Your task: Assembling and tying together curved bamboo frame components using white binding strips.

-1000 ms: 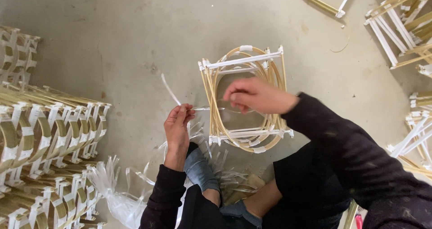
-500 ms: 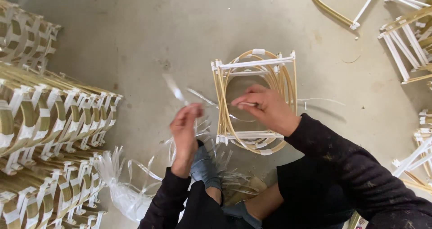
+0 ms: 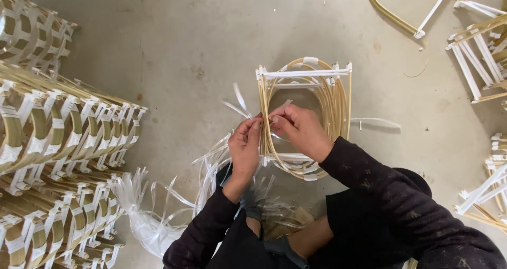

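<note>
**Surroundings: stock and floor**

Stacked bamboo frames (image 3: 58, 142), bound with white strapping, fill the left side in rows. A loose bundle of white plastic strips (image 3: 153, 216) lies on the grey concrete floor (image 3: 185, 47) just beside them. More frames (image 3: 480, 52) lie at the right edge; a single curved bamboo piece (image 3: 393, 15) lies near the top.

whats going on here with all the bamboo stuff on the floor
A person sits on a concrete floor working on a bamboo hoop frame with white crossbars. Both hands meet at its left side: the left hand and right hand pinch a thin white plastic strip against the frame. A bundle of loose white strips lies by the knees, and stacks of finished frames stand at the left.
</note>
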